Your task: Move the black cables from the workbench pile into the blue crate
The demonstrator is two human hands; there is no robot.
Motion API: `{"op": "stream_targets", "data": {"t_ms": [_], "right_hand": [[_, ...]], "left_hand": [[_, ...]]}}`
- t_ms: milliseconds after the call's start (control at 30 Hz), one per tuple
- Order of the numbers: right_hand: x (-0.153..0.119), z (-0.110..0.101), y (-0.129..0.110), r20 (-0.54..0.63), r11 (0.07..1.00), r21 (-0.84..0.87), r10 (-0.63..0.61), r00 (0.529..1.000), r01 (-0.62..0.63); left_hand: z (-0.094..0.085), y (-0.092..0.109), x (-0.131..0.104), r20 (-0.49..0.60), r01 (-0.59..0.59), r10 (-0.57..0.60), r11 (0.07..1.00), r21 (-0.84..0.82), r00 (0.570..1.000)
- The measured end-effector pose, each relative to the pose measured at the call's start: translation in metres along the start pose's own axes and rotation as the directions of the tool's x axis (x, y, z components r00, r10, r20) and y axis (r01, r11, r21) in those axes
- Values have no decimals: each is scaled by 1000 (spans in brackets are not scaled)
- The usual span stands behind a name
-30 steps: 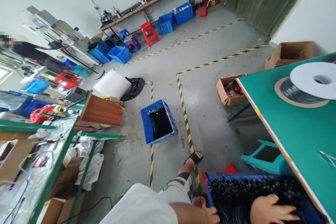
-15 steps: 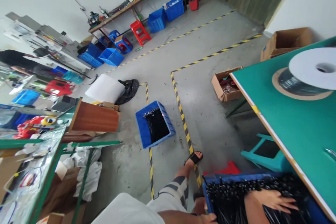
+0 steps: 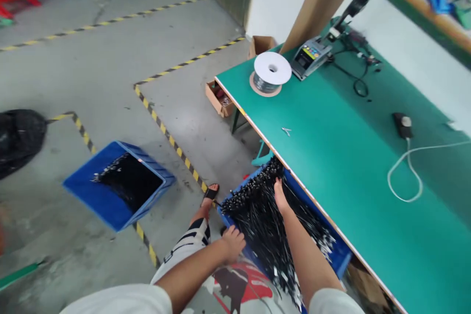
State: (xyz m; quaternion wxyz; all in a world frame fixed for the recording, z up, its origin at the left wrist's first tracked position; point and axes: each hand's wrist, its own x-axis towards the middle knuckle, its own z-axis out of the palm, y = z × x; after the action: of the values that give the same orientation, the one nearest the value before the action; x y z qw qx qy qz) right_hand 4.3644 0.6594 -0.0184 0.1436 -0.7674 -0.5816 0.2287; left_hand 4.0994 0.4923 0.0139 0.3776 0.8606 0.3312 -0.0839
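Observation:
A blue bin (image 3: 247,248) full of black cables (image 3: 263,221) stands against the green-topped table. The cables lie roughly side by side, with dark ends bunched at the far side and pale ends at the near right. My left hand (image 3: 233,244) is at the bin's left rim, its fingers curled over the edge. Over the cables, my right hand (image 3: 280,195) is seen nearly edge-on, fingers stretched out and no cable gripped. Whether its palm presses on the cables is hard to see.
Left on the floor, a second blue bin (image 3: 117,223) holds more black cables. The green table (image 3: 353,167) on the right carries a cable spool (image 3: 272,68), a grey machine (image 3: 311,59), small snips (image 3: 286,131) and a white cord (image 3: 419,189). A small cardboard box (image 3: 222,105) sits beyond the table's corner.
My view has swung right, bringing the cable bin and table further into sight. My right hand has turned from spread across the cables to edge-on. My left hand stays at the bin's rim.

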Motion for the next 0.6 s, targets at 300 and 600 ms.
{"op": "stream_targets", "data": {"t_ms": [300,600], "right_hand": [[-125,-87,86,21,876,-406,292,956,-259],[-129,-87,128,215,732,-605,531,820,-315]], "left_hand": [[-54,-2,74,-86,-5,19,987,163,996],[-31,-92,139,-192,77,-39,978,194,981]]}}
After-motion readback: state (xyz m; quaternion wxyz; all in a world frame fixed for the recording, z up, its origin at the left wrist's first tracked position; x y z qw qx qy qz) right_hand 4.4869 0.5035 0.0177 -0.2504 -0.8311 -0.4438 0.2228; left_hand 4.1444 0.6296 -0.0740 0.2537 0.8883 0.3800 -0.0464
